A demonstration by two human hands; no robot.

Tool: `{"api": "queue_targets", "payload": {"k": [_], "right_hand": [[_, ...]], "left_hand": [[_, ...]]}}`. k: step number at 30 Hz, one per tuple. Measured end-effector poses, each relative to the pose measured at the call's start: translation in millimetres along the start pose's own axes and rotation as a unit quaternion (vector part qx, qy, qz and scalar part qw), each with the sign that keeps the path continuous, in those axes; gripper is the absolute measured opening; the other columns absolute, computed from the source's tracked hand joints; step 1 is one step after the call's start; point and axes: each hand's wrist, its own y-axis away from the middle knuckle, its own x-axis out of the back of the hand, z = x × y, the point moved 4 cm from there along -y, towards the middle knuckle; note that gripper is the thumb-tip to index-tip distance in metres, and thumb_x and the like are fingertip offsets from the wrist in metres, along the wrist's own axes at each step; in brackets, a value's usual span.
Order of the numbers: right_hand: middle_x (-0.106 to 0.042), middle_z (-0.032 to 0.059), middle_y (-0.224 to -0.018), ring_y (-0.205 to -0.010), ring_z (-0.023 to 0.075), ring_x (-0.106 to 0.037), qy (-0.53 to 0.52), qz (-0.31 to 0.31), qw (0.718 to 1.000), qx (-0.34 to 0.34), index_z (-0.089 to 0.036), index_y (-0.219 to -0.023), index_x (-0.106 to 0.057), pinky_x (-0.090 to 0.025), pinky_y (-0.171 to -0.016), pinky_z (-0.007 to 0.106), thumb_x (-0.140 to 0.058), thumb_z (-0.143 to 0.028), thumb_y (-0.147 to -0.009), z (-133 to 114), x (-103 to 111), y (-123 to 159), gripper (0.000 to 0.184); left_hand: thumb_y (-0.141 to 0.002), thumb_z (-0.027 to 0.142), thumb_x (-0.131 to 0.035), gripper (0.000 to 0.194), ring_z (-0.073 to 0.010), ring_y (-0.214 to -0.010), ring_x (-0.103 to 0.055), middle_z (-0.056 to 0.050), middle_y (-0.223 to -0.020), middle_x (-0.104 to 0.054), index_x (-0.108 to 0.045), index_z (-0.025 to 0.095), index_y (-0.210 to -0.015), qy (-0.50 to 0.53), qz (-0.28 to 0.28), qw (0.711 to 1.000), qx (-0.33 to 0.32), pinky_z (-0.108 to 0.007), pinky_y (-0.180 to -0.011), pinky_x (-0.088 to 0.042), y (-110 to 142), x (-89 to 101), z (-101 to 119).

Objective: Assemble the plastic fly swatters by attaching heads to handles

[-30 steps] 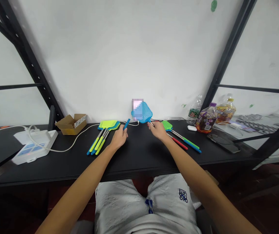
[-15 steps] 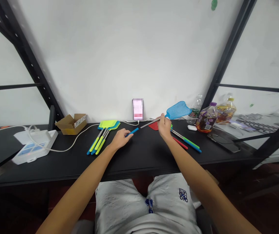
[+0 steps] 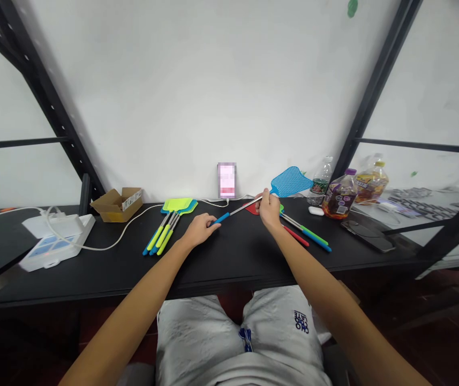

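Note:
My left hand (image 3: 199, 230) is closed on the blue handle grip (image 3: 222, 218) of a fly swatter. The swatter's thin metal rod (image 3: 242, 207) meets the end of that grip and slants up to the right. My right hand (image 3: 270, 210) is wrapped around the rod just below the blue mesh head (image 3: 292, 181). Left of my hands lies a bundle of yellow-green and blue fly swatters (image 3: 165, 233), heads toward the wall. Behind and right of my right hand lie a red swatter handle (image 3: 296, 236) and green and blue handles (image 3: 313, 238), their heads partly hidden.
A lit phone (image 3: 227, 181) leans on the wall, plugged into a cable. An open cardboard box (image 3: 119, 205) and a white power strip (image 3: 58, 246) are at the left. Bottles (image 3: 339, 195), a white earbud case (image 3: 316, 210) and a dark phone (image 3: 368, 236) stand or lie at the right.
The metal rod and the blue grip, apart by a small gap before, now meet end to end. My right hand and the swatter head have shifted slightly left.

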Motion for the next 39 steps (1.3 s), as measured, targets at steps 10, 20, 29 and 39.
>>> {"api": "queue_targets", "payload": {"k": [10, 20, 29, 39], "right_hand": [[-0.054, 0.0017, -0.048, -0.04, 0.0114, -0.049, -0.037, -0.01, 0.999, -0.005, -0.017, -0.069, -0.061, -0.04, -0.043, 0.024, -0.03, -0.064, -0.092, -3, -1, 2, 0.061], [-0.052, 0.0011, -0.047, -0.038, 0.0106, -0.047, -0.055, -0.046, 0.997, -0.023, -0.018, -0.068, -0.056, -0.037, -0.039, 0.022, -0.03, -0.064, -0.092, -1, -6, 1, 0.058], [-0.057, 0.0031, -0.051, -0.037, 0.0101, -0.049, -0.084, -0.162, 0.979, -0.089, -0.017, -0.075, -0.055, -0.03, -0.032, 0.02, -0.034, -0.071, -0.087, 5, -21, 7, 0.06], [-0.057, 0.0013, -0.047, -0.032, 0.0092, -0.044, -0.075, -0.208, 0.972, -0.084, -0.017, -0.077, -0.056, -0.03, -0.033, 0.02, -0.035, -0.071, -0.087, 5, -29, 13, 0.059]], "left_hand": [[-0.086, 0.047, -0.054, 0.031, -0.0155, -0.068, -0.049, -0.002, -0.072, -0.051, -0.07, 0.021, -0.084, -0.009, -0.017, 1.0, 0.001, -0.028, -0.064, -0.036, 0, -0.2, 3], [-0.085, 0.047, -0.056, 0.029, -0.0158, -0.068, -0.048, -0.002, -0.073, -0.051, -0.07, 0.022, -0.084, -0.009, -0.014, 1.0, 0.01, -0.028, -0.064, -0.035, 2, 0.8, 7], [-0.086, 0.045, -0.054, 0.028, -0.0156, -0.067, -0.047, -0.002, -0.072, -0.05, -0.066, 0.021, -0.078, -0.021, -0.017, 1.0, -0.001, -0.028, -0.062, -0.033, 3, 2.3, 12], [-0.085, 0.046, -0.055, 0.029, -0.0154, -0.065, -0.047, -0.002, -0.071, -0.05, -0.065, 0.021, -0.075, -0.015, -0.011, 1.0, -0.002, -0.029, -0.061, -0.034, 3, 4.8, 14]]}}
